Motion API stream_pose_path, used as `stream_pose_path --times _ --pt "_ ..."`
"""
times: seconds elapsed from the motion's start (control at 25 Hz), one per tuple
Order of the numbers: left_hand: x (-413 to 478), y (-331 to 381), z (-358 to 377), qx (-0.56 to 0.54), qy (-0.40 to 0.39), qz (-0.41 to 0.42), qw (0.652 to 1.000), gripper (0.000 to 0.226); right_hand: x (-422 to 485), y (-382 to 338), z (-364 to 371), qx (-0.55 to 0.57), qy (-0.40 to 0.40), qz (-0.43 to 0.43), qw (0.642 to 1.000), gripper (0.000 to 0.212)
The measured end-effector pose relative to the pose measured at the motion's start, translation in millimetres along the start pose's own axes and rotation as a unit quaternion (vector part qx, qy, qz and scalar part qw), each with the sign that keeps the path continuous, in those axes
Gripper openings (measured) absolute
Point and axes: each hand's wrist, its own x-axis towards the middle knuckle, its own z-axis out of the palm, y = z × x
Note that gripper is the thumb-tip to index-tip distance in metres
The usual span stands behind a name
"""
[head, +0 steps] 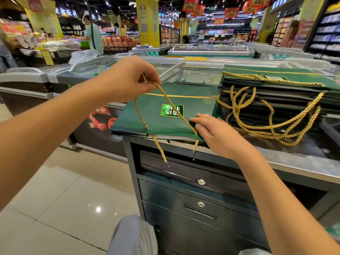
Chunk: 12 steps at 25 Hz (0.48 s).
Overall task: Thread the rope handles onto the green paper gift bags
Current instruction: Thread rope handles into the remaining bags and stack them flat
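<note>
Supermarket aisle, row of glass-lidded chest freezers [184,70] behind the work spot. In front of them, a steel-topped counter [276,162] with dark lockable drawers [193,199] below. On the right of the countertop, a stack of green bags [276,83] lies flat, their gold handles [266,122] spilling in loose loops over the near side. Just left of the stack, on the counter's left end, lies a single green gift bag [156,118], flat, logo up, open edge toward the person. A gold rope handle [173,107] rises from two holes near that edge in a tall loop. Left hand [128,80] is raised above the bag, thumb and fingertips pinched on the top of the loop. Right hand [215,133] lies flat, fingers straight, pressing the bag's near right corner, holding nothing. Both rope tips [167,165] hang free below the counter's edge.
</note>
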Motion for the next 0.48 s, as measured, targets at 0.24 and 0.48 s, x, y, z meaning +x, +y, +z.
stream_pose_path --times 0.24,0.48 --pt "14.4 14.5 -26.1 0.029 0.044 0.042 0.998 0.011 -1.2 -0.7 -1.1 0.008 -0.004 0.002 1.000 0.043" --pt "23.8 21.4 -44.8 0.031 0.073 0.047 0.996 0.016 -1.3 0.1 -2.4 0.013 -0.004 -0.001 1.000 0.043"
